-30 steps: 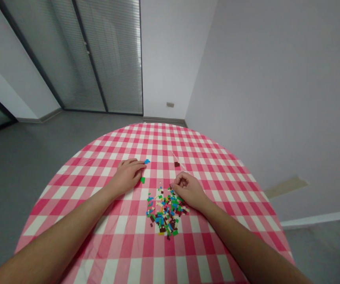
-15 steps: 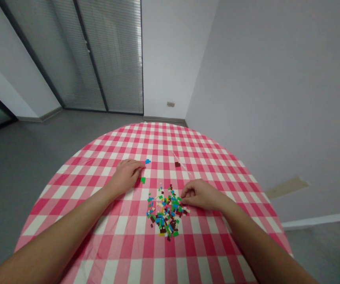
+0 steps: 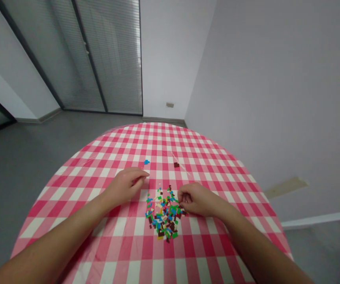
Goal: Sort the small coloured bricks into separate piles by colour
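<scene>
A heap of small toy building bricks (image 3: 165, 217) in green, blue, brown, white and yellow lies loosely spread on the checked cloth. At its right edge is my right hand (image 3: 199, 199), fingers curled and pinched together; whatever they may hold is too small to make out. My left hand (image 3: 128, 182) hovers or rests to the upper left of the heap, fingers stretched out and thumb apart, with nothing visible in it. Beyond its fingertips sits a small blue brick cluster (image 3: 146, 162). A dark brown brick cluster (image 3: 176, 165) lies farther right.
The round table wears a red and white checked tablecloth (image 3: 158, 138). A bare wall (image 3: 276, 98) stands close on the right. Behind the table are glass panels with blinds (image 3: 116, 59) and a wall socket (image 3: 170, 105).
My left hand has moved toward me and slightly right, away from the blue cluster; the green piece beside it is now out of sight. My right hand has shifted slightly left and toward me.
</scene>
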Available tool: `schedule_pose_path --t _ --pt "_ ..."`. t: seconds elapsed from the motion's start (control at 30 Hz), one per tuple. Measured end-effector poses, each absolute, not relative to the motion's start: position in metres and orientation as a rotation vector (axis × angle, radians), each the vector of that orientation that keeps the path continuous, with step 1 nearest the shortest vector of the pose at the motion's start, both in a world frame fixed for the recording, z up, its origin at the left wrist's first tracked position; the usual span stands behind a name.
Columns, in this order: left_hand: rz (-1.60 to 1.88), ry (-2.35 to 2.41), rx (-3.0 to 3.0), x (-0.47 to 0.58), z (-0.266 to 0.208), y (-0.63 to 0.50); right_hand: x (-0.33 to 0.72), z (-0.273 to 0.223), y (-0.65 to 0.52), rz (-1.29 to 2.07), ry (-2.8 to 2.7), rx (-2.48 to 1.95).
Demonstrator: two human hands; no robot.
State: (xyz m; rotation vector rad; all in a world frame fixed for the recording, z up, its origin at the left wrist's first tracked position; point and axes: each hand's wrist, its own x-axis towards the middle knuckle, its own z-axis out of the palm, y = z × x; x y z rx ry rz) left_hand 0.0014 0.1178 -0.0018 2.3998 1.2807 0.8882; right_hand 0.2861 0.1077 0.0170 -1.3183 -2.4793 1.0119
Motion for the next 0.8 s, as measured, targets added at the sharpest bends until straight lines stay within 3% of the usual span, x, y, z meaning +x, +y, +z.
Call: schedule_pose_path --t 0.2,0.5,0.8 --pt "0.746 0.888 2.553 0.020 0.006 0.094 0.287 0.000 0.113 1.190 -2.037 -1.237" --pt "0.949 0.740 2.536 0.042 -0.003 0.082 0.269 -0.004 0.105 1.679 -1.644 -0.931" --pt "1.066 0.704 2.505 0.045 -0.011 0.085 0.259 -0.002 0.098 1.691 -1.633 -0.939"
